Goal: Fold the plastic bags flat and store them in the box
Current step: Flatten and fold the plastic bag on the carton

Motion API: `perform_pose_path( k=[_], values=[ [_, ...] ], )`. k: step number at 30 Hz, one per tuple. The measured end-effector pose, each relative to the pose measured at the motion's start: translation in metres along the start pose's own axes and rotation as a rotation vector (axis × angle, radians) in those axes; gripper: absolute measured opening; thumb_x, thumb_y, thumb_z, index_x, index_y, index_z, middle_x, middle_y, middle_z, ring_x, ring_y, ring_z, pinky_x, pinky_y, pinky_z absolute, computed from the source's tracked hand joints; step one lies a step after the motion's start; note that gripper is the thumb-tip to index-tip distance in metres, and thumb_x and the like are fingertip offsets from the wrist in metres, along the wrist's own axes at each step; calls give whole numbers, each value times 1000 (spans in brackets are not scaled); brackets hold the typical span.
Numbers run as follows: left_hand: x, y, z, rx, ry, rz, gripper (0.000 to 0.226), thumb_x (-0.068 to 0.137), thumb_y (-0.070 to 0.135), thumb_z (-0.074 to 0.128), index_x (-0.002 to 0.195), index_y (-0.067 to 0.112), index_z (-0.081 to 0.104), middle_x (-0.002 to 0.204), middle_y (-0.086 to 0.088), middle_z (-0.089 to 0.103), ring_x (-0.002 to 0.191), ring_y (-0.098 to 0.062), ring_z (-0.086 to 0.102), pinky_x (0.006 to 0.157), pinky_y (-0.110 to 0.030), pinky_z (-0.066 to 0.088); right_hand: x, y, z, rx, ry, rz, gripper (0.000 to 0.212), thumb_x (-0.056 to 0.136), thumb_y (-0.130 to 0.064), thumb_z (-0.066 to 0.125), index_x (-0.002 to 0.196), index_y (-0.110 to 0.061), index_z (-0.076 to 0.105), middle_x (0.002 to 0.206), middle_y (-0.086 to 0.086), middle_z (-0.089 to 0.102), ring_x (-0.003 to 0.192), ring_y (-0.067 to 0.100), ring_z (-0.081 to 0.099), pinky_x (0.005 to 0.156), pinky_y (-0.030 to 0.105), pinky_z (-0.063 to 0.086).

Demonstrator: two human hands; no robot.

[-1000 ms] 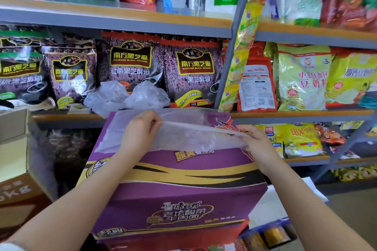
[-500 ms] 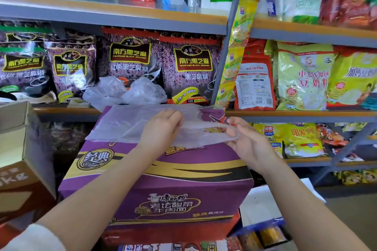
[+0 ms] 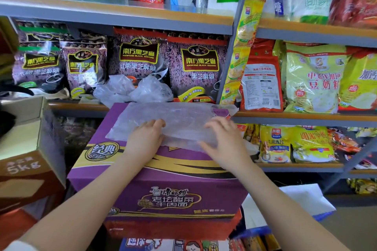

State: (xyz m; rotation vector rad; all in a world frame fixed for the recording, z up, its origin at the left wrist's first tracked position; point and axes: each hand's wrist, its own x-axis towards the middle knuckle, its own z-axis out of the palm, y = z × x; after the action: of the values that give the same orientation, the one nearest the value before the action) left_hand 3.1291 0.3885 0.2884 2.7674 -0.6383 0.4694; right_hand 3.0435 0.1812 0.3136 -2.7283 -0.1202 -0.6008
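I have the plastic bag (image 3: 169, 122) lying on top of the purple carton (image 3: 163, 179), both hands flat and open on its near edge, left hand (image 3: 145, 140) and right hand (image 3: 223, 142). I'd sweep outward evenly, squeezing air out before creasing.

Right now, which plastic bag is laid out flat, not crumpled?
The clear bag spread on the purple box, under the left hand and right hand. The two bags on the shelf behind, and, are bunched up.
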Motion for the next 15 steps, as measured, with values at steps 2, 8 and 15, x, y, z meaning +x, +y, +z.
perform_pose_path(
  k=[2,8,15],
  values=[
    [-6,-1,-3,-64,63,134,19,81,16,48,90,6,61,82,-14,62,74,-35,63,56,-37,49,7,-26,14,-152,-61,-192,42,74,-33,73,112,-17,62,119,3,57,110,24,53,93,39,42],
    [-33,-5,-12,26,168,354,15,71,18,40,84,21,45,66,-3,58,53,-23,58,45,-22,43,13,-31,31,-327,-67,-355,40,42,1,81,72,-18,62,70,0,57,62,21,61,48,26,46],
    [-42,-40,-19,53,130,-13,23,67,-5,53,82,7,65,74,-15,59,64,-36,59,51,-39,48,7,1,18,-245,-139,-219,25,74,-2,67,91,-19,71,95,0,61,85,23,61,60,29,46]
  ],
)
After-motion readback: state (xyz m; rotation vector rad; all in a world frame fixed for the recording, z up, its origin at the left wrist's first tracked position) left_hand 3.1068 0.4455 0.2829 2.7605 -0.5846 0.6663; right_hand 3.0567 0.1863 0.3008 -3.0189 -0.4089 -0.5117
